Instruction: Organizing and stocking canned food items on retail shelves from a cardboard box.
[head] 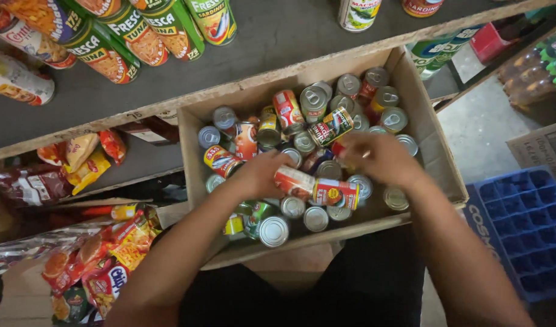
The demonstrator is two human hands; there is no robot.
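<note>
A brown cardboard box [434, 142] full of several small tins rests on my lap against a shelf edge. My left hand [261, 174] reaches in at the box's middle and grips the end of a red-labelled can [295, 181] lying on its side. My right hand [381, 158] is over the tins to the right, fingers curled around a red can [338, 149] that is mostly hidden under the hand. A second red can [335, 194] lies just below both hands. Silver can tops [314, 97] and mixed red, green and yellow labels fill the remainder of the box.
A grey shelf [278, 36] above the box carries tall green and orange cans [138, 33] lying on their sides. Snack packets [102, 254] hang and lie at the lower left. A blue plastic crate [526, 224] stands on the floor at the right.
</note>
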